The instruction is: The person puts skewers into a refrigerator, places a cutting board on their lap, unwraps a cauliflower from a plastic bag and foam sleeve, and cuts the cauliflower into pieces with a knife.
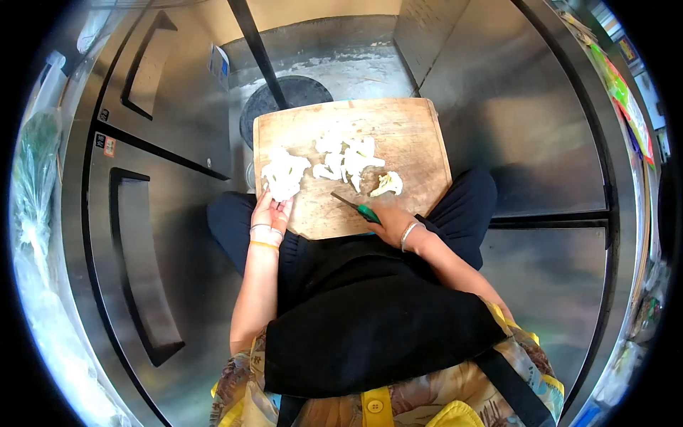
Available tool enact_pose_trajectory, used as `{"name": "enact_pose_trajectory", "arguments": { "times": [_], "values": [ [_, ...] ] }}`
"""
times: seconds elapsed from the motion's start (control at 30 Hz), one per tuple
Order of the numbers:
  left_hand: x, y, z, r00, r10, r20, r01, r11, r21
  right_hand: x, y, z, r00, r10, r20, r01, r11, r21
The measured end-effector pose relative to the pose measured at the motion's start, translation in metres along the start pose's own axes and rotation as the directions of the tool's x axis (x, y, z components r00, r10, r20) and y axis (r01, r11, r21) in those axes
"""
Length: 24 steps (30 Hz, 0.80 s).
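Note:
A wooden cutting board (pixel 413 132) rests across the lap. At its left edge my left hand (pixel 270 213) grips a large cauliflower piece (pixel 284 174) from below, fingers curled against it. My right hand (pixel 395 224) is closed around the green handle of a small knife (pixel 366 213), whose blade points up and left over the board. Several cut cauliflower florets (pixel 348 158) lie loose at the middle of the board. One yellowish cauliflower piece (pixel 386 183) sits apart, just above my right hand.
Steel cabinets with doors stand close on the left (pixel 160 235) and right (pixel 526 121). Behind the board are a round black base (pixel 309 89) and a dark pole (pixel 256 50). Bagged green vegetables (pixel 39 164) are at far left.

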<state>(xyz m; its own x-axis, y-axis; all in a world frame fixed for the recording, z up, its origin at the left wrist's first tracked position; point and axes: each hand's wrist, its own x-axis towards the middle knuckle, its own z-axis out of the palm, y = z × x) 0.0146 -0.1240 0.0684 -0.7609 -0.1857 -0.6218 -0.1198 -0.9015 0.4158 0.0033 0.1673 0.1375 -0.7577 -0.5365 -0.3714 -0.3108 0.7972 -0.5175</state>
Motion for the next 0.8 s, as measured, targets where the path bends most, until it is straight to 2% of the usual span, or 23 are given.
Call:
{"name": "enact_pose_trajectory", "arguments": {
  "times": [0.07, 0.1, 0.17, 0.2, 0.27, 0.33, 0.4, 0.5, 0.57, 0.67, 0.8],
  "values": [
    [-0.002, 0.000, 0.000, 0.999, 0.030, 0.036, -0.034, 0.993, 0.117, -0.007, -0.011, -0.004, 0.997, 0.064, 0.043, -0.066, 0.996, 0.055],
    [-0.006, -0.003, 0.000, 0.999, 0.027, 0.030, -0.030, 0.994, 0.108, -0.007, -0.013, -0.002, 0.997, 0.065, 0.052, -0.068, 0.997, 0.048],
    [-0.013, -0.004, 0.007, 0.995, 0.073, 0.073, -0.086, 0.978, 0.191, -0.004, -0.016, 0.002, 0.994, -0.001, -0.106, 0.014, 0.992, 0.122],
    [-0.013, -0.006, 0.006, 0.995, 0.074, 0.070, -0.086, 0.979, 0.185, -0.002, -0.020, 0.001, 0.995, -0.003, -0.102, 0.015, 0.993, 0.117],
    [-0.014, -0.006, 0.005, 0.985, 0.102, 0.142, -0.130, 0.969, 0.211, 0.001, -0.033, -0.001, 0.980, -0.086, -0.181, 0.116, 0.980, 0.163],
    [-0.010, -0.010, -0.002, 0.981, 0.142, 0.129, -0.168, 0.960, 0.226, 0.007, -0.042, 0.002, 0.978, -0.114, -0.173, 0.134, 0.985, 0.113],
    [-0.011, -0.013, -0.002, 0.976, 0.183, 0.118, -0.207, 0.947, 0.244, 0.012, -0.041, 0.007, 0.991, -0.091, -0.095, 0.098, 0.992, 0.080],
    [-0.012, -0.016, -0.004, 0.973, 0.200, 0.114, -0.224, 0.940, 0.258, 0.014, -0.036, 0.018, 0.983, -0.140, -0.120, 0.150, 0.986, 0.078],
    [-0.004, -0.022, -0.014, 0.923, 0.279, 0.267, -0.376, 0.804, 0.461, 0.011, -0.037, 0.018, 0.988, -0.114, -0.101, 0.124, 0.988, 0.096],
    [-0.008, -0.026, -0.012, 0.908, 0.333, 0.254, -0.418, 0.769, 0.484, 0.008, -0.039, 0.017, 0.991, -0.097, -0.091, 0.107, 0.987, 0.116],
    [-0.016, -0.025, -0.008, 0.913, 0.307, 0.267, -0.405, 0.759, 0.511, 0.007, -0.039, 0.023, 0.980, -0.142, -0.136, 0.161, 0.977, 0.138]
  ]
}}
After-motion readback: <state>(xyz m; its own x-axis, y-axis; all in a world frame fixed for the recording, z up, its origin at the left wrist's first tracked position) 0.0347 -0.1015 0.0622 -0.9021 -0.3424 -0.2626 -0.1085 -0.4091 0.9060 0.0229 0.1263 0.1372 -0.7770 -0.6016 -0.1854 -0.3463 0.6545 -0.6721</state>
